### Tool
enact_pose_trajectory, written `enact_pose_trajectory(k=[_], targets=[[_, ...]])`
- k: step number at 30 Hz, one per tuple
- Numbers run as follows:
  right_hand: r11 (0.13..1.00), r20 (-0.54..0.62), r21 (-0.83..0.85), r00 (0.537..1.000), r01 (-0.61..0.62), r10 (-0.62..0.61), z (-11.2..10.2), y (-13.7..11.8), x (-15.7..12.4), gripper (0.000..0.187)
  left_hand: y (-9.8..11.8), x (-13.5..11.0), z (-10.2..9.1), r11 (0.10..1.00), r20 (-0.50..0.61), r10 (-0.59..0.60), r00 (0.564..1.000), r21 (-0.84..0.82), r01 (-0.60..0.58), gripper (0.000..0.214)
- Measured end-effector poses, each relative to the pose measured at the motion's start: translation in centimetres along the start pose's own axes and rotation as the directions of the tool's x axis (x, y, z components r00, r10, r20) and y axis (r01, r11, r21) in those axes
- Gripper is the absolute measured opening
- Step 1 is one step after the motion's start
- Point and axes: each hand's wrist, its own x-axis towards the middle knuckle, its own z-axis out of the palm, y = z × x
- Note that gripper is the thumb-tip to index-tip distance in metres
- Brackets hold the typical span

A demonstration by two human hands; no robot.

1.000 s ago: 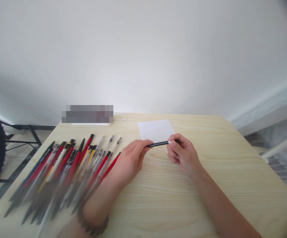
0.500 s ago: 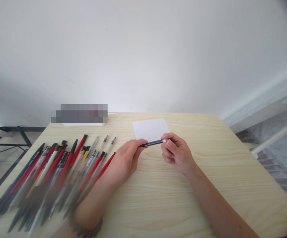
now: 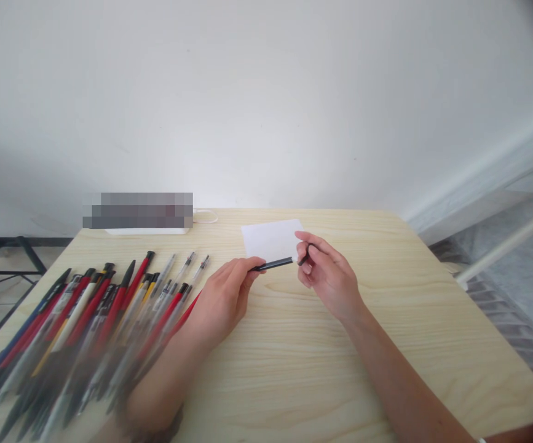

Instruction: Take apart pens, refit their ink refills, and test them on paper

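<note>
**Two hands, one black pen, at a pale wooden table**

Far left, at nine o'clock from the hands, a row of pens lies on the table. They are red, black, blue, yellow and clear, packed side by side, with their caps slanting towards one o'clock. The near ends are blurred. At eleven o'clock from the hands a flat white object sits against the wall, its top hidden by a blurred patch, and a white cable loop lies at its right end.

The left hand rests on the table just right of the row. Its fingers are curled and its thumb and fingertips pinch the near end of a black pen. The pen is held just above the table, its free end aimed at about three o'clock. Behind it, at twelve o'clock, a white card lies flat on the wood.

The right hand faces the left one. It is loosely closed, with thumb and forefinger nipping a small dark piece. That piece sits just beyond the pen's free end and does not touch it.
</note>
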Motion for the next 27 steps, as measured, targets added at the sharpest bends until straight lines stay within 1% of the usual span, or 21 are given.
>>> enact_pose_trajectory(k=[2, 5, 8, 11, 15, 20, 27], targets=[[0.996, -0.013, -0.068, 0.998, 0.066, -0.067, 0.08, 0.23, 0.10, 0.028, -0.06, 0.01, -0.01, 1.000, -0.009, 0.000, 1.000, 0.011, 0.001, 0.019], [0.982, -0.041, -0.148, 0.991, 0.119, -0.127, 0.19, 0.37, 0.13, 0.024, -0.11, 0.01, -0.02, 1.000, -0.019, -0.003, 1.000, 0.025, 0.004, 0.019], [0.970, -0.063, -0.179, 0.982, 0.162, -0.176, 0.15, 0.48, 0.11, 0.018, -0.15, -0.04, 0.00, 0.999, -0.022, -0.002, 1.000, 0.033, 0.003, 0.019], [0.964, -0.072, -0.170, 0.973, 0.203, -0.218, -0.02, 0.70, 0.14, 0.017, -0.19, -0.08, 0.01, 0.999, -0.017, -0.001, 1.000, 0.040, 0.001, 0.018], [0.968, -0.057, -0.142, 0.975, 0.206, -0.216, -0.13, 0.89, 0.12, 0.015, -0.19, -0.03, -0.02, 0.999, -0.016, -0.004, 1.000, 0.036, 0.004, 0.018], [0.974, -0.036, -0.148, 0.983, 0.173, -0.180, -0.01, 0.80, 0.03, 0.016, -0.06, 0.03, -0.05, 0.999, -0.010, -0.016, 1.000, 0.041, 0.016, 0.019], [0.978, -0.058, -0.133, 0.984, 0.162, -0.171, 0.28, 0.62, -0.13, 0.016, -0.09, -0.03, -0.03, 0.999, -0.013, -0.015, 1.000, 0.041, 0.016, 0.018]])
